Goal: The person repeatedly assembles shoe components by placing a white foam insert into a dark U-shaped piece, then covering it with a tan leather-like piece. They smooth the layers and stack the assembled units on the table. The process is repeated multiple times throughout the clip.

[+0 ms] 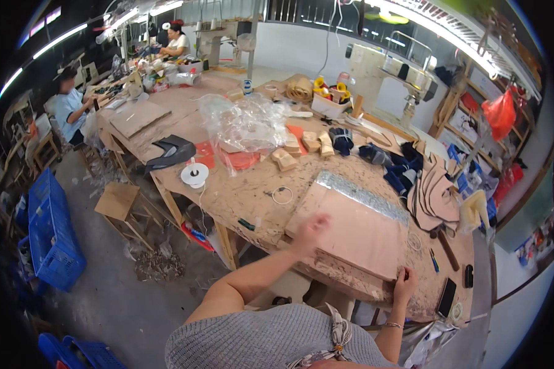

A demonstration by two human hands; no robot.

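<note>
In front of me lies a flat tan board, with a silvery speckled strip along its far edge. My left hand is raised over the board's left part. Motion smears its fingers, so their grip cannot be made out. At the board's near right corner is my right hand, its fingers closed together. Whatever they pinch, if anything, is too small to name. Stacked dark-edged tan cut pieces lie beyond the board, to the right.
A hammer, a phone and a blue-handled tool lie right of the board. Clear plastic sheeting, a white spool and small tan bundles sit farther left. A stool stands beside the table; two people work beyond.
</note>
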